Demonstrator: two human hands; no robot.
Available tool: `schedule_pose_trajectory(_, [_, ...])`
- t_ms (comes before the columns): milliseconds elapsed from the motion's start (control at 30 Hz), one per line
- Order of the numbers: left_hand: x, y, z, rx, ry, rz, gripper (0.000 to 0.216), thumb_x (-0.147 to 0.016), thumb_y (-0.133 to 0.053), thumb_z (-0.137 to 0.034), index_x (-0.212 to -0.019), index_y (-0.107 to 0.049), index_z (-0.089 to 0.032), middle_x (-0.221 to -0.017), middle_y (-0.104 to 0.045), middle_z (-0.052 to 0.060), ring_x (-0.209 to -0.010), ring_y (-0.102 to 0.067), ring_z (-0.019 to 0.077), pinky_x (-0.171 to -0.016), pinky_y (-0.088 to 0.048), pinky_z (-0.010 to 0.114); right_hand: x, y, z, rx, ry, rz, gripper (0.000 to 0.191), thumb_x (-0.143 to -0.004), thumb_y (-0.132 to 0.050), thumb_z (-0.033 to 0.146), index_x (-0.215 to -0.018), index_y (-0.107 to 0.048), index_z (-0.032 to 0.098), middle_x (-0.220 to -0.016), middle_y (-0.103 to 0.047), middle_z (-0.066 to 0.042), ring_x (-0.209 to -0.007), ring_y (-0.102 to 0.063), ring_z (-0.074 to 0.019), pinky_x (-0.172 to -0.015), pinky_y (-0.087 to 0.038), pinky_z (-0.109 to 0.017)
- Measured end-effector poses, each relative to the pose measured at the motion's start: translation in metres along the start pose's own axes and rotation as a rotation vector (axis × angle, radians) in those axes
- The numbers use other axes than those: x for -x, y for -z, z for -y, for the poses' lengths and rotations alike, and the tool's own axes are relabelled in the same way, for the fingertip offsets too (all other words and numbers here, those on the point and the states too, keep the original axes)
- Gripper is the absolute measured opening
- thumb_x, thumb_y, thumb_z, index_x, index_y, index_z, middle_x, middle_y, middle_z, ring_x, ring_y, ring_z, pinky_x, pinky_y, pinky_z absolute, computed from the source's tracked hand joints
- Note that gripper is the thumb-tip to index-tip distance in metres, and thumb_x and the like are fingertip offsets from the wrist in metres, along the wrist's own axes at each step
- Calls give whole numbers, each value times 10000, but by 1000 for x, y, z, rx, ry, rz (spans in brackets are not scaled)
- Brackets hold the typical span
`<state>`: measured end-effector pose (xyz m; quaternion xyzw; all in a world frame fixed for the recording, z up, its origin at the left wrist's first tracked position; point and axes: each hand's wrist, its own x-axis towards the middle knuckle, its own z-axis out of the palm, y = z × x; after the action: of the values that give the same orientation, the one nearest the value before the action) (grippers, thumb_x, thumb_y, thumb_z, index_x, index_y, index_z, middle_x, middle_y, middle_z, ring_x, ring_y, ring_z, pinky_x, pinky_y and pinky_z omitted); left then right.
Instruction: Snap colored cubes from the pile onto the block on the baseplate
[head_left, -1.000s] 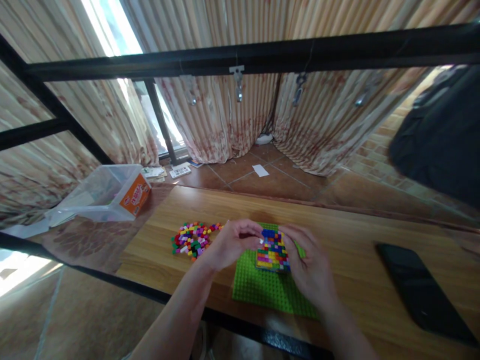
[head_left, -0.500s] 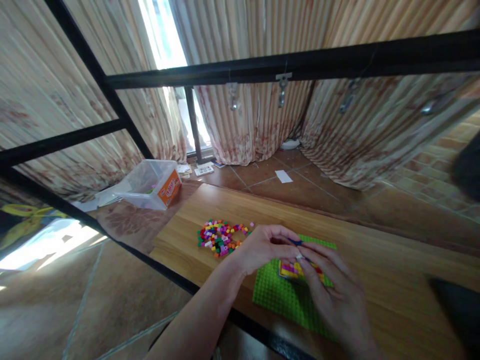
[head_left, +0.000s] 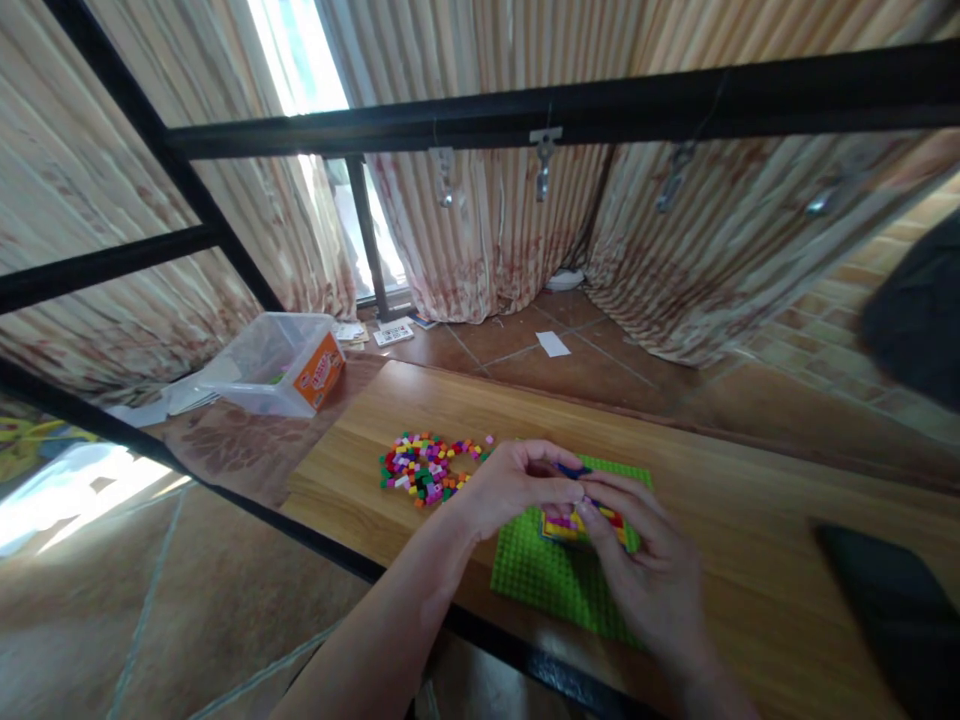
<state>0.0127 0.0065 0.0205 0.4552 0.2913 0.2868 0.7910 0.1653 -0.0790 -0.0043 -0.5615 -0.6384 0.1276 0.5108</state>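
Note:
A green studded baseplate [head_left: 544, 585] lies on the wooden table [head_left: 735, 530]. A patch of small multicoloured bricks [head_left: 571, 526] is built on it, mostly hidden under my fingers. My left hand [head_left: 510, 485] is curled at the patch's near-left corner, its fingertips pinched on a small blue brick [head_left: 571, 469]. My right hand [head_left: 649, 580] rests over the patch from the right, with the fingers bent and pressing on the bricks. A loose heap of coloured bricks [head_left: 427, 467] lies just left of my left hand.
A clear plastic box with an orange label [head_left: 274, 365] sits on a lower surface at the left. A dark flat device [head_left: 896, 620] lies on the table at the right. Black metal bars [head_left: 525, 115] cross above, with curtains behind. The table's near edge runs under my forearms.
My hands have closed over the brick patch, hiding most of it, and the left fingertips now pinch a blue brick. The view has swung so everything sits differently in frame.

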Motion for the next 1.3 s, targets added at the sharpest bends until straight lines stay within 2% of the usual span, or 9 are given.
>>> schedule_pose_trajectory(133, [0,-3,0,1,10,-7,486,-586,-899,-324,-969,-675,-125,-746,-710,14,-579,-622,95,-624,-488,246,-1,1,1,-32,-29,-7,124,-898,-620,294,-975,-717,284,-1055,-694,-41,-988,-651,-183,-898,-530,-355])
schedule_pose_trajectory(300, [-2,-6,2,-24,-13,-23,438,-637,-870,-345,-969,-687,-125,-801,-714,25,-667,-641,102,-709,-501,257,-4,8,1,-19,-84,-9,140,-905,-600,302,-970,-720,270,-1051,-694,-47,-998,-648,-185,-899,-523,-350])
schedule_pose_trajectory(400, [-3,-6,2,-73,-24,-32,389,-673,-844,-352,-951,-687,-128,-828,-716,30,-707,-645,107,-745,-505,265,-7,16,-5,-7,-144,-42,155,-896,-602,327,-943,-731,254,-1010,-702,-51,-929,-656,-184,-835,-532,-338])
schedule_pose_trajectory(567, [-6,-1,4,-211,-78,-135,226,-739,-764,-267,-896,-692,-122,-755,-682,5,-657,-598,84,-670,-468,221,-11,28,-27,-75,-397,-118,217,-830,-660,407,-897,-748,221,-910,-732,-51,-837,-660,-188,-767,-527,-331])
schedule_pose_trajectory(667, [-9,2,6,-277,-129,-230,153,-762,-713,-218,-879,-693,-121,-757,-675,4,-652,-579,79,-651,-452,211,-9,32,-37,-171,-543,-85,252,-762,-705,431,-861,-758,206,-809,-740,-43,-733,-652,-180,-697,-526,-323])
schedule_pose_trajectory(800, [-13,5,9,-324,-177,-304,156,-752,-701,-207,-884,-695,-125,-774,-682,14,-689,-591,100,-674,-465,228,-8,34,-39,-272,-635,-9,301,-679,-752,465,-818,-766,199,-783,-746,-51,-690,-649,-186,-624,-523,-313])
schedule_pose_trajectory(900, [-13,6,9,-371,-178,-308,149,-750,-695,-209,-872,-699,-125,-768,-681,15,-681,-582,103,-678,-462,234,-7,34,-38,-292,-656,15,307,-663,-760,464,-825,-772,203,-806,-754,-54,-698,-650,-185,-637,-523,-316])
schedule_pose_trajectory(1100, [-12,7,10,-469,-149,-260,96,-772,-660,-179,-837,-702,-122,-765,-680,24,-692,-580,109,-675,-456,234,-10,32,-40,-287,-609,1,237,-666,-760,414,-791,-775,214,-828,-764,-49,-784,-675,-200,-771,-527,-349])
schedule_pose_trajectory(1300, [-14,7,12,-496,-129,-260,91,-772,-647,-139,-845,-701,-126,-781,-696,30,-709,-599,120,-688,-463,243,-11,31,-41,-265,-608,-11,248,-651,-764,413,-787,-770,206,-816,-760,-54,-767,-671,-206,-759,-520,-356])
